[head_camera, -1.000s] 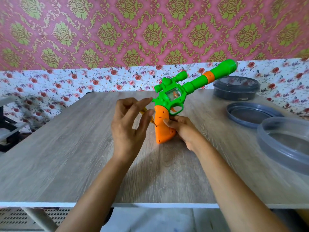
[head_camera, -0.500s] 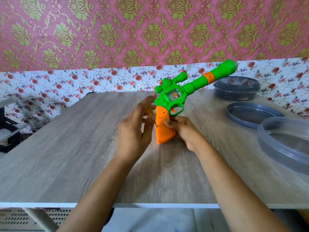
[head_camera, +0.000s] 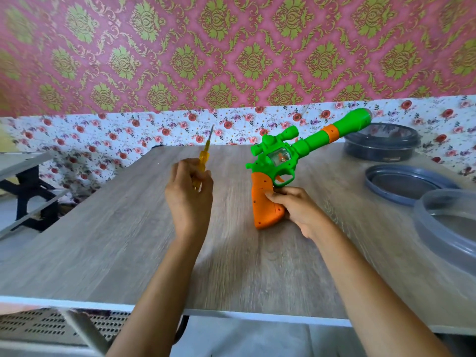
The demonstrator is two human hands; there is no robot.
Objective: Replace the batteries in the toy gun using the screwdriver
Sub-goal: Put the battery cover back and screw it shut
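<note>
A green toy gun point(head_camera: 282, 155) with an orange grip stands butt-down on the wooden table point(head_camera: 123, 240), its barrel slanting up to the right. My right hand point(head_camera: 296, 204) grips the orange handle from the right side. My left hand point(head_camera: 188, 191) is raised well left of the gun and holds a yellow-handled screwdriver point(head_camera: 203, 158), whose metal tip points up and away. A gap of bare table separates the screwdriver from the gun. No batteries are visible.
At the back right sits a dark lidded round container point(head_camera: 381, 145). In front of it lies a grey lid point(head_camera: 404, 181), and a clear round container point(head_camera: 448, 225) stands at the right edge. A shelf point(head_camera: 23, 176) lies off the table's left.
My left hand has pulled the screwdriver away from the gun's grip, moving left and turning the tip upward. The right hand and gun stay nearly in place; the view shifted left.
</note>
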